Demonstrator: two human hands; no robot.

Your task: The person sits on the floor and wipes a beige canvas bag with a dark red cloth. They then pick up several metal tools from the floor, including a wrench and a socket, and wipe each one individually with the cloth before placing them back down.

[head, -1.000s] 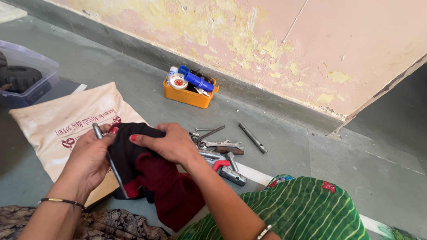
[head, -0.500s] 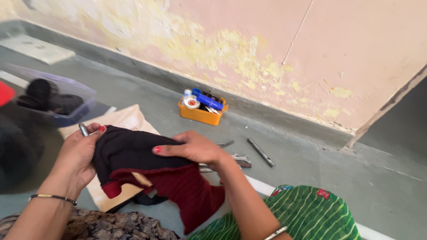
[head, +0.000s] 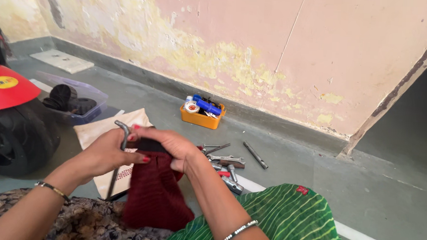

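My left hand grips a bent metal rod tool that stands nearly upright, its hooked top by my fingers. My right hand presses a dark red and black cloth against the upper part of that tool. The cloth hangs down over my lap, between my two forearms. Both hands meet in the middle of the view, above a cream cloth bag lying on the floor.
Several wrenches and metal tools lie on the grey floor to the right. An orange box of small items stands by the wall. A black tyre with red mudguard is at left, a clear plastic tub behind it.
The camera has swung left, showing the tyre and mudguard. My hands have drawn together, the cloth now bunched on the tool's top and hanging down instead of spread wide.
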